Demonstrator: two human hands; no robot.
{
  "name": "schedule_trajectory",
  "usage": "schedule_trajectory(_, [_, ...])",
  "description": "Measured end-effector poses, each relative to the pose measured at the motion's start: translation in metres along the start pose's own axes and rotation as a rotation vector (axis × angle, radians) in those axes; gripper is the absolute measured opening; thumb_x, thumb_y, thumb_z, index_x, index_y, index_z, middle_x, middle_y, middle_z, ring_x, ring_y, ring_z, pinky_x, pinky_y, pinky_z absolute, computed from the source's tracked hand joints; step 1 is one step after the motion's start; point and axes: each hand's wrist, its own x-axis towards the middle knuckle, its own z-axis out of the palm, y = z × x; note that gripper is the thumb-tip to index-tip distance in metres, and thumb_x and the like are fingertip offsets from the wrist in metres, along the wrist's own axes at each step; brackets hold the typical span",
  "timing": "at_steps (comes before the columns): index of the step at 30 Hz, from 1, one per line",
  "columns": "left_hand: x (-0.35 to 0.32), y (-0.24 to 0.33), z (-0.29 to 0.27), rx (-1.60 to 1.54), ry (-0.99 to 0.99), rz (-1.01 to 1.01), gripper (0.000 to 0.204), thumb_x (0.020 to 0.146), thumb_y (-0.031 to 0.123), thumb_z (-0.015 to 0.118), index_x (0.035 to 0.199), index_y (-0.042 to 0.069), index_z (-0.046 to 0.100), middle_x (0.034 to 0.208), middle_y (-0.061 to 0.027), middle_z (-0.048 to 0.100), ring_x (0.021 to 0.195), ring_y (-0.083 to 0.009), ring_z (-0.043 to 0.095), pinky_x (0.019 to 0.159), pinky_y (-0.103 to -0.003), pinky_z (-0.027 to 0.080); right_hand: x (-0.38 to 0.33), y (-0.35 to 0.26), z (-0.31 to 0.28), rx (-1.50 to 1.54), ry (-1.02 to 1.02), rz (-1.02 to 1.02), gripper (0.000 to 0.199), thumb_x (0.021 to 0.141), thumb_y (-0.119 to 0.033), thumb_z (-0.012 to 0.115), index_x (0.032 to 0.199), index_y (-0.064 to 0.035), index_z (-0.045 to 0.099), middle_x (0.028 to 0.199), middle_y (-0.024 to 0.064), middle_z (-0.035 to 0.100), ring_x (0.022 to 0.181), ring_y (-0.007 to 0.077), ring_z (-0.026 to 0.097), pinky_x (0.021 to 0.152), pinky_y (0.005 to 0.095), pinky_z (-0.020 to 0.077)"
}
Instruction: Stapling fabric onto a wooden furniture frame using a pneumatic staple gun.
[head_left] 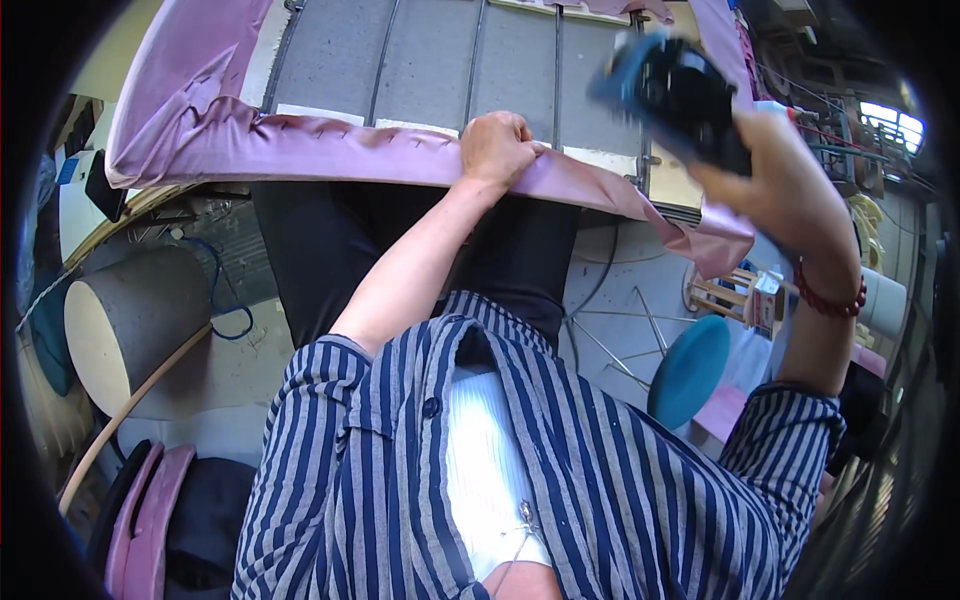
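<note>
Across the top of the view lies an upholstery frame [420, 60] with dark bars over grey sheeting. Its near edge is wrapped in pink fabric [330, 145], with small dark marks along the turned-over edge. My left hand [498, 150] is closed on the fabric near the middle of that edge. Raised over the frame's right side, my right hand [790, 180] grips a black and blue power tool that looks like a staple gun [690, 95], blurred by motion. At the near right corner a loose flap of fabric [715, 240] hangs down.
A large grey cylinder [160, 300] stands on the lower left, near pink and black padded pieces [160, 520]. To the right are a teal round stool seat [690, 370] and a small wooden rack [725, 295]. A dark hose [600, 270] runs along the floor.
</note>
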Motion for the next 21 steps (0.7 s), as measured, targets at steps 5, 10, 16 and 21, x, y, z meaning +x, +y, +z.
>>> schedule_trajectory(5, [-0.002,0.001,0.002,0.026,0.002,0.032,0.023,0.064,0.024,0.083,0.073,0.006,0.073,0.072,-0.0111,0.069,0.066,-0.0246,0.067,0.063,-0.035,0.052,-0.016,0.029,0.076,0.319,-0.114,0.245,0.028,0.074,-0.016,0.065,0.090,0.0072,0.062,0.059,0.0100,0.059,0.053,0.0161,0.060,0.052,0.0313,0.0478])
schedule_trajectory(10, [0.003,0.005,0.005,0.023,0.002,0.031,0.024,0.064,0.026,0.083,0.074,0.006,0.074,0.072,-0.0115,0.070,0.067,-0.0249,0.068,0.064,-0.035,0.053,-0.008,0.059,0.133,0.570,0.044,0.479,0.021,0.074,-0.018,0.062,0.079,0.0019,0.061,0.056,0.0062,0.057,0.050,0.0130,0.056,0.050,0.0291,0.0452])
schedule_trajectory(16, [0.000,0.001,0.003,-0.004,0.000,-0.027,0.021,0.064,0.027,0.081,0.073,0.009,0.074,0.073,-0.0124,0.070,0.070,-0.0285,0.068,0.066,-0.038,0.053,0.017,0.047,0.134,0.437,0.035,0.416,0.029,0.073,-0.020,0.062,0.087,0.0044,0.064,0.062,0.0130,0.062,0.056,0.0198,0.062,0.057,0.0335,0.0500])
schedule_trajectory(21, [0.000,0.005,0.001,-0.030,0.020,-0.036,0.014,0.065,0.021,0.075,0.072,0.010,0.074,0.075,-0.0137,0.069,0.073,-0.0315,0.067,0.069,-0.040,0.052,0.026,0.036,0.135,0.260,0.042,0.333,0.033,0.072,-0.021,0.061,0.091,0.0058,0.064,0.072,0.0234,0.064,0.070,0.0329,0.065,0.071,0.0395,0.0512])
